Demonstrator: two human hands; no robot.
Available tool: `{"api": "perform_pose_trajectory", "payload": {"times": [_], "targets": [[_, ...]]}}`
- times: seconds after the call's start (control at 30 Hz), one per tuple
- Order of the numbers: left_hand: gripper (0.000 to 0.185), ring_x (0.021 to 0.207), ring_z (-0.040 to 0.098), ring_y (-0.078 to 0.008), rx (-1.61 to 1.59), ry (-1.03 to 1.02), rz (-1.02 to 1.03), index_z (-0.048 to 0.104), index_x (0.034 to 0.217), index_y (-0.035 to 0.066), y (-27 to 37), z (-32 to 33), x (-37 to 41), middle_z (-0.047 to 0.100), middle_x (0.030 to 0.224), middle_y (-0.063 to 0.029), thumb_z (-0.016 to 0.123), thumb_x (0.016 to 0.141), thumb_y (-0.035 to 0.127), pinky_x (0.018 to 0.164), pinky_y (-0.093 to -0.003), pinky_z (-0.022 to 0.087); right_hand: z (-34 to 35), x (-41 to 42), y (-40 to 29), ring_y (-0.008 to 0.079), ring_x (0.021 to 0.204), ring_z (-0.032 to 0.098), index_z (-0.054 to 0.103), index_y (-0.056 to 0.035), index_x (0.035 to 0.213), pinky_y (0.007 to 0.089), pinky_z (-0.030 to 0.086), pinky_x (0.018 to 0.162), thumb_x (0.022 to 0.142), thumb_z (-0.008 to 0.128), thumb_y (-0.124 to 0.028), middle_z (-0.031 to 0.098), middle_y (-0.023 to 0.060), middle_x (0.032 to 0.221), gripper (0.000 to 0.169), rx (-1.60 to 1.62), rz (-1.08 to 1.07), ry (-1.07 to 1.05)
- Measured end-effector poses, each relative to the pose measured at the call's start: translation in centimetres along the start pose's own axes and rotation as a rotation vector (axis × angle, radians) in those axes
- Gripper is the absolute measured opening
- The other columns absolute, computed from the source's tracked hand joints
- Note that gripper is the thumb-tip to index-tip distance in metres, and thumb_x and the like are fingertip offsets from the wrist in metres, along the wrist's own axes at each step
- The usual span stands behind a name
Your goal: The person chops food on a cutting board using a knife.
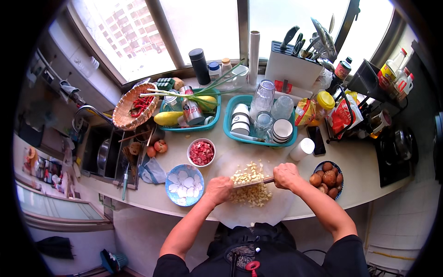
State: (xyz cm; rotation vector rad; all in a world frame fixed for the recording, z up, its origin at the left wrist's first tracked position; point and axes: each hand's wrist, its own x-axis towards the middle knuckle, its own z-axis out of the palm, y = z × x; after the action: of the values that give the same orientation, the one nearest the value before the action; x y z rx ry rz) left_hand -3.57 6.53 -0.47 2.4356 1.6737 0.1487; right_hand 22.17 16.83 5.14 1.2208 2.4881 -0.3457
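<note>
A kitchen knife lies crosswise over pale chopped pieces, which look like garlic. My right hand is closed around its dark handle. At the other end, the curled fingers of my left hand hold the blade near its tip. Coarser pieces lie beyond the blade, finer ones on my side of it. Underneath is a round whitish translucent cutting board at the counter's front edge. Left of my left hand sits a blue plate with white flowers, bearing no food.
Behind the plate stands a bowl of diced red meat. A bowl of brown mushrooms is close to my right forearm. A white canister and a phone lie behind. Teal baskets line the back; a sink is at left.
</note>
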Motion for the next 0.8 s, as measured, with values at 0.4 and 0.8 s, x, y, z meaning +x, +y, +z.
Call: {"api": "perform_pose_trajectory", "payload": {"times": [0.4, 0.8], "targets": [[0.007, 0.074, 0.062, -0.0270, 0.029, -0.018, 0.037, 0.057, 0.069, 0.007, 0.4, 0.3, 0.2, 0.060, 0.074, -0.0088, 0.059, 0.069, 0.014, 0.063, -0.0394, 0.051, 0.8, -1.3, -0.4, 0.0325, 0.071, 0.067, 0.070, -0.0051, 0.075, 0.0405, 0.053, 0.064, 0.073, 0.054, -0.012, 0.067, 0.0178, 0.074, 0.017, 0.036, 0.040, 0.036], [0.010, 0.074, 0.063, -0.0270, 0.006, 0.072, -0.119, 0.055, 0.068, 0.007, 2.0, 0.7, 0.8, 0.061, 0.075, -0.0095, 0.059, 0.071, 0.016, 0.060, -0.0400, 0.051, -3.0, 0.9, 1.6, 0.0315, 0.073, 0.067, 0.071, -0.0087, 0.073, 0.0396, 0.054, 0.064, 0.070, 0.058, -0.014, 0.068, 0.0152, 0.076, 0.014, -0.092, -0.053, 0.023]]}}
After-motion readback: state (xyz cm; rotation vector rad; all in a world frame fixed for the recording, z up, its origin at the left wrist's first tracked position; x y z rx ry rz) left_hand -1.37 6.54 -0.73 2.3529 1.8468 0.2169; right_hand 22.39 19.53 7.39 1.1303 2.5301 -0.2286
